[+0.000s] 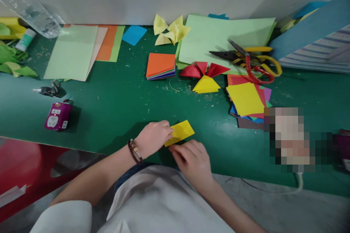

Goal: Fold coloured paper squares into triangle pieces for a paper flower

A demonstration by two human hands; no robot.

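Observation:
A folded rectangle of yellow paper (pixel 182 131) is near the front edge of the green table, between my hands. My left hand (pixel 153 137), with beaded bracelets at the wrist, has its fingers closed on the paper's left end. From below, the curled fingers of my right hand (pixel 194 159) pinch at the paper's lower edge; part of that contact is hidden. Beyond them lie a stack of small colored squares (pixel 160 64), red folded pieces (pixel 191 71) and a yellow folded piece (pixel 206 85).
To the right are a pile of colored paper (pixel 246 99), scissors and pliers (pixel 254 60) and a blurred-out object (pixel 291 136). A purple box (pixel 58 115), keys (pixel 50 90), a glue stick (pixel 26 40) and a plastic bottle (pixel 34 14) are at left. A red stool (pixel 20 164) stands below.

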